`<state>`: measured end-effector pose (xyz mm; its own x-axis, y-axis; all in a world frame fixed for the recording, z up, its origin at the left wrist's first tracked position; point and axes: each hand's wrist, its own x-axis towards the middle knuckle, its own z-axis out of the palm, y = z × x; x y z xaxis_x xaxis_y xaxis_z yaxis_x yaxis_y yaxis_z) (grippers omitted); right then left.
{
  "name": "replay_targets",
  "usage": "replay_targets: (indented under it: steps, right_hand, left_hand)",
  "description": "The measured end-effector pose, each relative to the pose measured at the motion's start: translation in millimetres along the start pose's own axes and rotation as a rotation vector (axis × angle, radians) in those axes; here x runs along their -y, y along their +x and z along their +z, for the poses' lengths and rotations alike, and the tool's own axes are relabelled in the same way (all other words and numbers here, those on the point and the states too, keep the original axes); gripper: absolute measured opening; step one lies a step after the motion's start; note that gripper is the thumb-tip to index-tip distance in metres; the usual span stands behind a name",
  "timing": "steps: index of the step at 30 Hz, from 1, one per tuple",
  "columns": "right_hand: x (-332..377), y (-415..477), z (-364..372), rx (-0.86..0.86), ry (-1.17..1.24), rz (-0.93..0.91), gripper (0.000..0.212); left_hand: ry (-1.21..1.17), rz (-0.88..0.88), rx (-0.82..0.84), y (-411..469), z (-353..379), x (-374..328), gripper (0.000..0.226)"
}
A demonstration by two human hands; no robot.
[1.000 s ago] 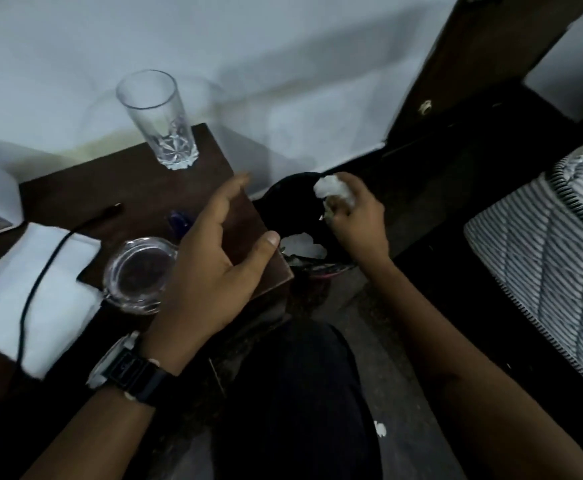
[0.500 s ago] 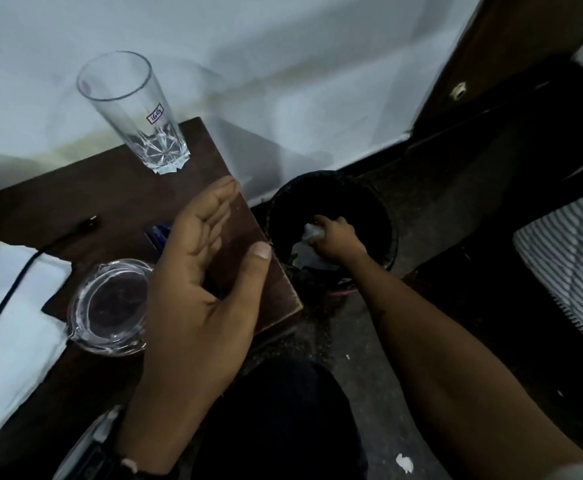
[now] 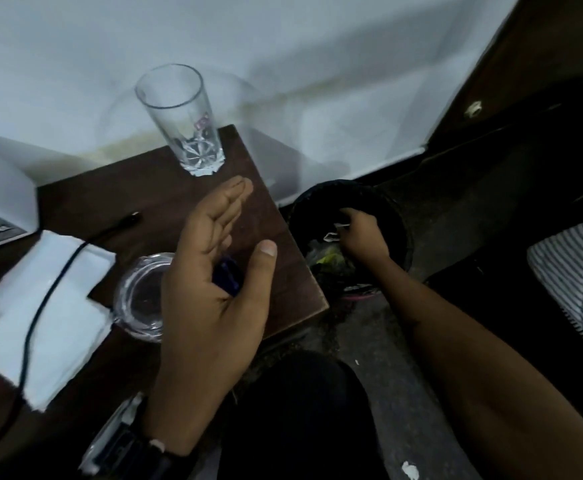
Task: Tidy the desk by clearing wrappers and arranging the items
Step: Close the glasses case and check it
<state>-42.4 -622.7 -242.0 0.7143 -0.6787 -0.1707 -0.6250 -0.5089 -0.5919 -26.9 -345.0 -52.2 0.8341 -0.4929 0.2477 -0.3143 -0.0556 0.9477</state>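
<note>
While right hand (image 3: 361, 233) sits inside 1 black bin (image 3: 399, 216) w/ white wrapper (image 3: 331, 236) by its fingers, grip unclear, left hand (image 3: 210, 292) hovers spread, empty, over desk (image 3: 269, 271): 1 glass (image 3: 182, 119) at back edge, 1 ashtray (image 3: 141, 296), 1 cable (image 3: 40, 306).

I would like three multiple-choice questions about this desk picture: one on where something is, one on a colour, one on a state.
1. Where is the right hand?
A. on the tall glass
B. inside the black bin
C. on the white tissues

2. What colour is the desk top?
A. dark brown
B. white
C. green

3. In what state is the tall glass?
A. lying on its side
B. full of water
C. upright and empty

Answers:
1 B: the right hand reaches down inside the black bin beside the desk.
2 A: the bare wood is dark brown.
3 C: it stands on its base near the back edge, with nothing in it.
</note>
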Motion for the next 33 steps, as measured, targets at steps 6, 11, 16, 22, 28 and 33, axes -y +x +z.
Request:
replay_targets:
  steps: [6,11,16,22,28,33]
  right_hand:
    - [48,-37,-25,-0.229,0.156,-0.083,0.030]
    - [112,-70,-50,-0.345,0.267,-0.131,0.023]
    - [177,-105,-72,-0.391,0.322,-0.205,0.021]
    - [257,-167,-67,-0.352,0.309,-0.389,0.018]
    - [336,-233,-34,-0.166,0.323,-0.519,0.024]
    - [406,-262,17,-0.058,0.310,-0.620,0.021]
  left_hand:
    - [0.038,-0.026,-0.071,5,-37,-4,0.051]
    - [0.040,-0.044,-0.152,6,-75,-7,0.053]
    - [0.067,-0.004,-0.164,4,-119,-10,0.050]
    - [0.152,-0.002,-0.239,-15,-193,-1,0.049]
    - [0.208,-0.014,-0.328,-40,-274,-13,0.053]
    - [0.240,-0.051,-0.354,-65,-331,-11,0.053]
